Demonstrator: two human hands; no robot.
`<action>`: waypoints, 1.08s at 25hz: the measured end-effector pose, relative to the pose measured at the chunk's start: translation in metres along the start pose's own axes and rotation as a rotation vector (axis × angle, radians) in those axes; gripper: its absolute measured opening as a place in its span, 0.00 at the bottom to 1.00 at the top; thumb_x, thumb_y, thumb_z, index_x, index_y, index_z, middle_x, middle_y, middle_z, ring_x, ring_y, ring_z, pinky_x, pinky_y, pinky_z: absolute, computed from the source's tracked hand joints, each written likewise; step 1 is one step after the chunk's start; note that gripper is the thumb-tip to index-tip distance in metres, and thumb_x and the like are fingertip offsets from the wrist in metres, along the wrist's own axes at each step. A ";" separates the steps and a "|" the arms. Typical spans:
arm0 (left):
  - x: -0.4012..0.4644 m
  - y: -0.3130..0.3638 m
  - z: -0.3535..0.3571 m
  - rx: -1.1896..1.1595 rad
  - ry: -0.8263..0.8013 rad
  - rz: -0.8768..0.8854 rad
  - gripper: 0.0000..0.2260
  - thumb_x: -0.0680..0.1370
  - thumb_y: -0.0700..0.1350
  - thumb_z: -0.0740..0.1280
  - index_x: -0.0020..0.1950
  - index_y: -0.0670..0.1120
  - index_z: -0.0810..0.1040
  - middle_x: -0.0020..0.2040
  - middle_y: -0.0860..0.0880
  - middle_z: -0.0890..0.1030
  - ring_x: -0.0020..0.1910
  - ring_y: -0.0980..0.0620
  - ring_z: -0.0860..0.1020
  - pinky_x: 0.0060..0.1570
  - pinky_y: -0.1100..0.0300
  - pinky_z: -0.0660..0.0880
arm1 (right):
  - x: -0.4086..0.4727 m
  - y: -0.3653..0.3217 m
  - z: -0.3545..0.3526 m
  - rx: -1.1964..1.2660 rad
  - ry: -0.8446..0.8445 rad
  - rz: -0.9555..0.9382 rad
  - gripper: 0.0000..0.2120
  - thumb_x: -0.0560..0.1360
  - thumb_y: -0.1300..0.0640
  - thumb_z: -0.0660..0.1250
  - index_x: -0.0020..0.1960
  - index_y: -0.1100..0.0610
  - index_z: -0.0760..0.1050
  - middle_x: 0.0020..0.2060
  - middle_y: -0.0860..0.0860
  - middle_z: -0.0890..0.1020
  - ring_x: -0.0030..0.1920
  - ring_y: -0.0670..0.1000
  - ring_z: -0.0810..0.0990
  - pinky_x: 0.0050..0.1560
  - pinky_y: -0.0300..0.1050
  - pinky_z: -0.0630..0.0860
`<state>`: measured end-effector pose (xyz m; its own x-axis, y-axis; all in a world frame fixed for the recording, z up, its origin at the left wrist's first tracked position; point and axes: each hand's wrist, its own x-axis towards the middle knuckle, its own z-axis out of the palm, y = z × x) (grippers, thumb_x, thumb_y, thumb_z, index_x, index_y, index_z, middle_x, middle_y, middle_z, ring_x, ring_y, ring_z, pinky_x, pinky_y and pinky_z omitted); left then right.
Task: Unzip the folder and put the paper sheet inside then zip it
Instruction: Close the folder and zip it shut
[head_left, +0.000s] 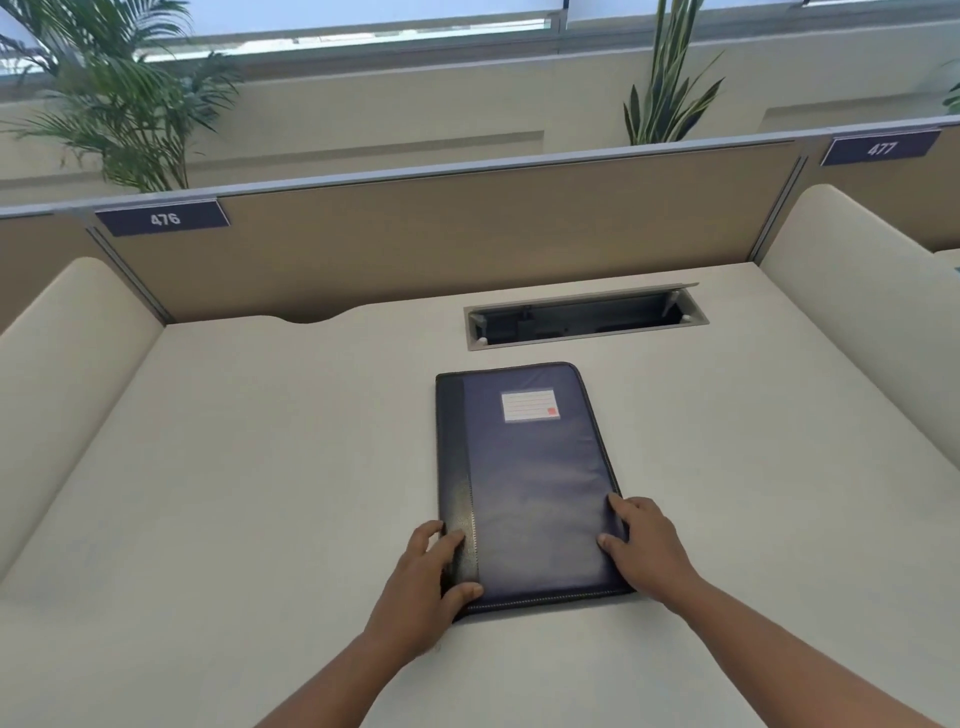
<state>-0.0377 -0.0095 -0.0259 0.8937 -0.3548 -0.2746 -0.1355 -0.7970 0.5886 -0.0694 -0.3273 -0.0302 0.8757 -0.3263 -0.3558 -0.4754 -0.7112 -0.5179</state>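
Observation:
A dark blue zip folder (530, 467) lies closed and flat on the cream desk (260, 493), its white label toward the far end and a black spine strip along its left side. My left hand (421, 587) holds the folder's near left corner, thumb on top of the cover and fingers against the spine edge. My right hand (647, 551) rests on the near right edge, fingers spread over the cover and side. No paper sheet shows anywhere on the desk.
An open cable tray (587, 319) is sunk into the desk just beyond the folder. A tan partition (441, 234) with number plates 476 and 477 closes the back. Curved cream side walls (67, 374) flank the desk. Plants stand behind the partition.

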 end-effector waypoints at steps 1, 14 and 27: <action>-0.001 -0.002 -0.002 -0.049 0.012 -0.019 0.32 0.75 0.58 0.73 0.77 0.55 0.68 0.76 0.57 0.61 0.67 0.54 0.73 0.68 0.60 0.70 | 0.002 -0.003 0.002 0.003 0.003 -0.001 0.33 0.77 0.50 0.69 0.79 0.53 0.63 0.69 0.52 0.70 0.67 0.56 0.71 0.70 0.50 0.69; -0.022 -0.030 -0.034 -0.287 -0.224 -0.108 0.31 0.73 0.35 0.62 0.68 0.67 0.66 0.56 0.48 0.80 0.56 0.54 0.80 0.60 0.62 0.77 | -0.050 -0.039 0.046 -0.068 0.326 -0.541 0.02 0.71 0.55 0.70 0.41 0.50 0.79 0.38 0.47 0.79 0.40 0.53 0.78 0.37 0.45 0.76; -0.033 -0.027 -0.023 -0.390 -0.218 -0.157 0.35 0.72 0.41 0.77 0.75 0.55 0.67 0.46 0.52 0.86 0.46 0.56 0.84 0.55 0.63 0.78 | -0.101 -0.085 0.113 -0.120 -0.176 -0.447 0.22 0.70 0.34 0.59 0.44 0.53 0.74 0.40 0.45 0.78 0.45 0.47 0.75 0.44 0.46 0.73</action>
<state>-0.0542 0.0347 -0.0149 0.7746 -0.3722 -0.5114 0.2019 -0.6208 0.7575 -0.1272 -0.1637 -0.0378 0.9592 0.1304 -0.2508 -0.0340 -0.8276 -0.5603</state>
